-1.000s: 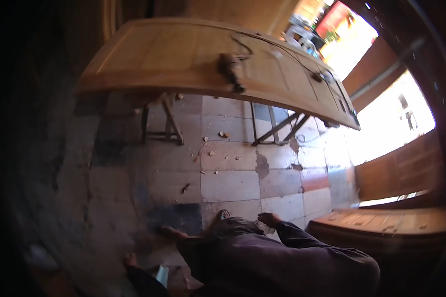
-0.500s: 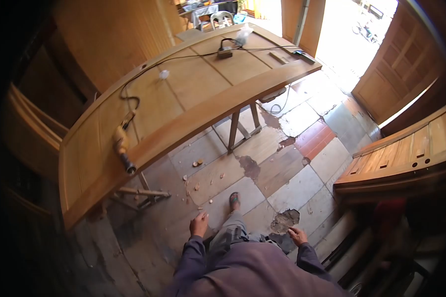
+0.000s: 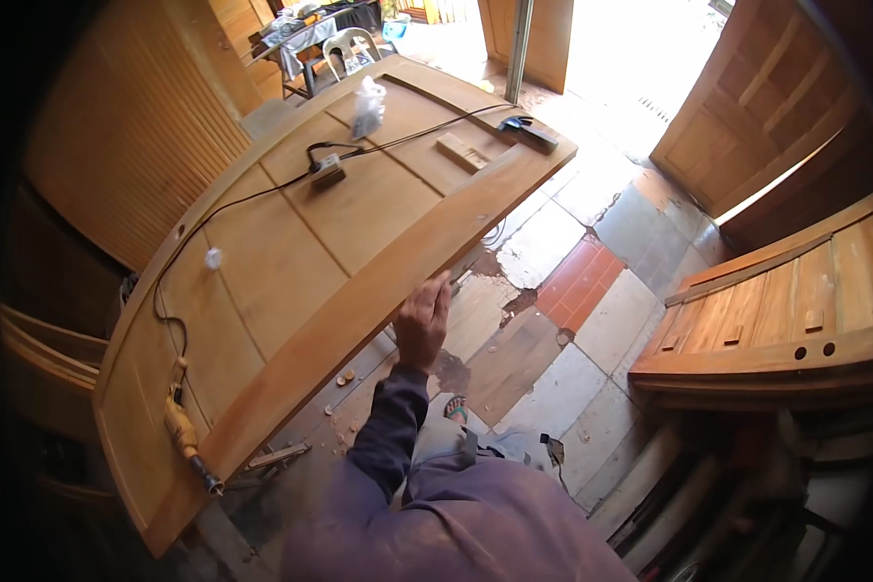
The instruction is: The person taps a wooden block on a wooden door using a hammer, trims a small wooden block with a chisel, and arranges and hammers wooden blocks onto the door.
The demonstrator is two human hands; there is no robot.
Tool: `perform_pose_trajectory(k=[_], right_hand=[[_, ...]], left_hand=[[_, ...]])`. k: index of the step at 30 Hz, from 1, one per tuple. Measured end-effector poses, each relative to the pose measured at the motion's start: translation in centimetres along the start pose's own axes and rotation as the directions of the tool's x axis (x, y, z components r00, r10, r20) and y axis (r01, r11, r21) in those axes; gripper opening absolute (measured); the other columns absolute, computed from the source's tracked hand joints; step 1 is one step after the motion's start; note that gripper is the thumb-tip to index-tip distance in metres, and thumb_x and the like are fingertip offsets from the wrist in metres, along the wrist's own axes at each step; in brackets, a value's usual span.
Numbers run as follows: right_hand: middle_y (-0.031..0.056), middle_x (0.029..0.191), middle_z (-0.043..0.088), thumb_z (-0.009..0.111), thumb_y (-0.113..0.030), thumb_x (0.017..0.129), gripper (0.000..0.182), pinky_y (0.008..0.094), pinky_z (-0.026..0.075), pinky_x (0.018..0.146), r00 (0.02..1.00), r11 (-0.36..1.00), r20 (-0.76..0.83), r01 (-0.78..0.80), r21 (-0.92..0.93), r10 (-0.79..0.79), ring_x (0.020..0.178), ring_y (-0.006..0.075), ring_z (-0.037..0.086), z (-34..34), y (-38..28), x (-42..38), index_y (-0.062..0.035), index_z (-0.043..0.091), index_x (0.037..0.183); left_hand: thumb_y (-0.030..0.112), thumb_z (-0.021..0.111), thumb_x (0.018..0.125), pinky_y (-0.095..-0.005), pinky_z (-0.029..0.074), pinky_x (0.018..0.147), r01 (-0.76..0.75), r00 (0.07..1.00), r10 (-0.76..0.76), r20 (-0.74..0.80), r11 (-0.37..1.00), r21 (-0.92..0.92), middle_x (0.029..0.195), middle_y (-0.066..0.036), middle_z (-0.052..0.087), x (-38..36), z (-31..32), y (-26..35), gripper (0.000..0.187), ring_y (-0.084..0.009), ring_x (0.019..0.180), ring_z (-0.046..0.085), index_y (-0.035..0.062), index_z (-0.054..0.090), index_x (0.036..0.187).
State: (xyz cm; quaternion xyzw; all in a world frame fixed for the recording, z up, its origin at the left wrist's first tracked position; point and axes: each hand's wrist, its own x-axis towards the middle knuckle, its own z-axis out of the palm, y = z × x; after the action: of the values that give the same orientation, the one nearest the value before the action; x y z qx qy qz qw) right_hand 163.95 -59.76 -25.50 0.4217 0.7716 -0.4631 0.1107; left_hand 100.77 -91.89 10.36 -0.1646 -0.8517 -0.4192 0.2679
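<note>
My left hand (image 3: 424, 320) is raised at the near edge of a large wooden door panel (image 3: 359, 297), its fingers stretched out and nothing visible in them. Whether it touches the edge is unclear. My right hand is out of view. On the panel's left end lies a yellow power tool (image 3: 183, 427), its cord running up to a socket box (image 3: 327, 172). A clear plastic bag (image 3: 368, 109), a small wood block (image 3: 463, 152) and a blue and dark tool (image 3: 529, 133) lie toward the far right end.
Trestle legs (image 3: 270, 459) stand under the panel. Broken, uneven floor tiles (image 3: 579, 281) and wood scraps (image 3: 345, 377) lie below. Another stack of door panels (image 3: 766, 320) is at the right. A plastic chair (image 3: 350, 48) and a cluttered table (image 3: 301, 41) stand beyond the panel.
My left hand has risen from beside my body to the panel's edge. My right hand has left the view. The view has shifted closer to the panel's far right end.
</note>
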Motion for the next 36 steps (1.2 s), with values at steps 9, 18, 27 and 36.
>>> perform_pose_trajectory(k=[9,18,27,36], right_hand=[[0.0061,0.1,0.074,0.069,-0.033,0.101,0.038,0.0303,0.054,0.066,0.98,0.972,0.059,-0.196,0.129,0.189,0.083,0.0141,0.07,-6.5,-13.8,14.9,-0.005,0.072,0.127],[0.0021,0.1,0.071,0.068,-0.031,0.104,0.038,0.0257,0.049,0.053,0.986,0.927,0.014,-0.162,0.339,0.167,0.074,0.0111,0.067,-24.5,-27.8,39.5,-0.0081,0.067,0.134],[0.003,0.107,0.071,0.067,-0.038,0.106,0.044,0.0259,0.053,0.063,0.995,0.992,0.104,-0.013,0.126,0.0,0.081,0.0102,0.066,-29.9,-43.9,60.6,-0.0081,0.067,0.138],[0.0076,0.11,0.075,0.067,-0.036,0.106,0.046,0.0262,0.055,0.075,0.897,0.984,0.431,0.153,-0.095,-0.098,0.091,0.0118,0.068,-30.7,-48.7,73.4,0.0,0.067,0.135]], left_hand=[[0.044,0.054,0.107,-0.0595,0.026,0.124,0.301,0.946,-0.325,-0.021,0.849,0.434,0.154,-0.02,0.055,20.6,22.3,-9.3,0.058,-0.0406,0.148,0.044,0.0049,0.055,0.15],[0.054,0.048,0.107,-0.0683,0.01,0.127,0.468,0.82,-0.572,-0.025,0.645,0.604,0.165,0.0,0.046,22.8,24.7,-10.6,0.061,-0.0396,0.157,0.03,0.0224,0.048,0.16],[0.038,0.068,0.101,-0.0667,0.009,0.127,0.506,0.843,-0.525,-0.115,0.703,0.499,0.156,0.003,0.057,21.8,24.3,-12.2,0.046,-0.0405,0.156,0.033,0.0273,0.065,0.146],[0.046,0.064,0.103,-0.0642,-0.002,0.127,0.669,0.692,-0.708,-0.139,0.558,0.491,0.166,0.004,0.045,23.0,24.4,-9.3,0.049,-0.0378,0.162,0.017,0.0365,0.059,0.151]])
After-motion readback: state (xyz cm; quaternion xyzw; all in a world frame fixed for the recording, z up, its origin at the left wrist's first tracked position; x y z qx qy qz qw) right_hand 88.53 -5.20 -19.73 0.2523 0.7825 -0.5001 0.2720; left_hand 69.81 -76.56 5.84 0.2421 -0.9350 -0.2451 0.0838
